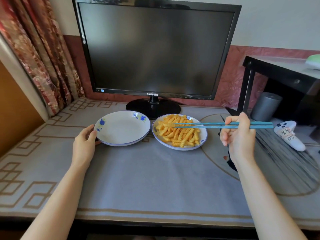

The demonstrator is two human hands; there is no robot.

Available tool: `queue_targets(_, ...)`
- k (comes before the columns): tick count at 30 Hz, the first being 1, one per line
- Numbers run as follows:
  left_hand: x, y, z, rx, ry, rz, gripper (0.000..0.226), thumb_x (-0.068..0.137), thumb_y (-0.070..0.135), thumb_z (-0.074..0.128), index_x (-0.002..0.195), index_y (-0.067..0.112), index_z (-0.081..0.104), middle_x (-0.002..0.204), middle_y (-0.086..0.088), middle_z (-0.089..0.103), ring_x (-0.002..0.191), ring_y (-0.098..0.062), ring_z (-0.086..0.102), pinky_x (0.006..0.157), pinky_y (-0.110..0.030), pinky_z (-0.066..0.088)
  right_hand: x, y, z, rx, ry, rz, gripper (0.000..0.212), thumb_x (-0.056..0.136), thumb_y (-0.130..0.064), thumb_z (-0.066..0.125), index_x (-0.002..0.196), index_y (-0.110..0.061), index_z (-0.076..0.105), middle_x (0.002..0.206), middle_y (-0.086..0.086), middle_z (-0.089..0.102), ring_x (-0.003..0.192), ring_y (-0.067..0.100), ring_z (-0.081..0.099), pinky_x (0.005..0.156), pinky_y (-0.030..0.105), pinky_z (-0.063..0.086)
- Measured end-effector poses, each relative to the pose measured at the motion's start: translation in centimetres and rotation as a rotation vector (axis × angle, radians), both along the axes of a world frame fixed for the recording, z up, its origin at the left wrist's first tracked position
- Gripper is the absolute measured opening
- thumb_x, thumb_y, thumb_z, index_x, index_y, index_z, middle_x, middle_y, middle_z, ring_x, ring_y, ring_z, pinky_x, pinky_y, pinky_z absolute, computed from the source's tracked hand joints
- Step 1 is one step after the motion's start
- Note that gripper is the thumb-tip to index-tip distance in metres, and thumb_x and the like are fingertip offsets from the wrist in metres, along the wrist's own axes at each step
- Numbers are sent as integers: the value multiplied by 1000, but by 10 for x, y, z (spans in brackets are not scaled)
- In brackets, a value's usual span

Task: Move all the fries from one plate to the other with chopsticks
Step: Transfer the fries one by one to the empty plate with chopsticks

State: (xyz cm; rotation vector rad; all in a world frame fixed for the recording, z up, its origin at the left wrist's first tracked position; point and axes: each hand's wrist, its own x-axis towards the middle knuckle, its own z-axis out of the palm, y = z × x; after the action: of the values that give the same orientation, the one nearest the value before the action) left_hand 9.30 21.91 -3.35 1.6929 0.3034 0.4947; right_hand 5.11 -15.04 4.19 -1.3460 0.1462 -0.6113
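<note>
Samsung monitor (155, 49), screen dark, on an oval black stand (153, 108) at the table's back edge. Grey-blue tablecloth (147, 179) with tan fret border. Wall (277, 19) white above, pink-red textured band (233, 78) below. Floral red curtain (39, 54) at left. Black side table (280, 73) at right, grey cylinder (265, 106) under it. White controller (289, 135) with handwritten labels beside. Daylight, soft.

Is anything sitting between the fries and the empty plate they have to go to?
Nothing visible. The empty plate lies right beside the fries, on their left; the left hand holds only its outer rim.
</note>
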Motion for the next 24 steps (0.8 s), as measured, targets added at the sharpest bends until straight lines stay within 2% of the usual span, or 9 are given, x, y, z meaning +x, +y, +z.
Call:
queue_targets(6, 1, -1, -1, -4, -3, 7, 38, 100, 13, 43, 137, 7, 50, 119, 0, 58, 86, -9, 61, 87, -30, 48, 1, 21, 5, 108, -33, 4, 43, 101, -25, 30, 65, -11, 49, 39, -4, 43, 31, 16, 34, 35, 17, 23)
queue_targets(10, 3, 2, -2, -34, -6, 14, 36, 100, 11, 41, 133, 8, 54, 121, -5, 61, 96, -18, 63, 89, -33, 50, 11, 62, 7, 136, -11, 68, 45, 102, -28, 29, 66, -10, 50, 35, 3, 40, 28, 18, 32, 35, 17, 23)
queue_targets(13, 3, 2, -2, -46, 2, 12, 36, 99, 9, 39, 132, 8, 55, 120, -5, 62, 96, -17, 63, 87, -31, 50, 17, 104, 11, 77, 29, 93, 46, 101, -28, 30, 65, -12, 52, 35, 6, 40, 30, 19, 33, 36, 19, 25)
queue_targets(17, 2, 0, -1, -54, -13, 12, 36, 99, 6, 38, 131, 8, 56, 116, -4, 62, 86, -6, 63, 82, -27, 50, 24, 161, 10, -12, 54, 162, 48, 103, -28, 31, 64, -9, 53, 37, 8, 42, 31, 17, 35, 36, 18, 31)
queue_targets(20, 2, 1, -2, -52, -11, 14, 37, 99, 6, 38, 132, 7, 55, 117, -5, 62, 86, -8, 64, 81, -27, 50, 34, 190, 3, -86, 42, 186, 53, 105, -35, 30, 65, -10, 54, 42, 12, 44, 31, 15, 37, 37, 20, 33)
queue_targets(24, 1, 1, -2, -47, -9, 13, 37, 99, 6, 38, 132, 8, 55, 118, -4, 61, 85, -5, 63, 81, -26, 50, 41, 207, -6, -162, 22, 189, 52, 104, -37, 29, 63, -17, 53, 39, 3, 45, 33, 12, 41, 40, 22, 37)
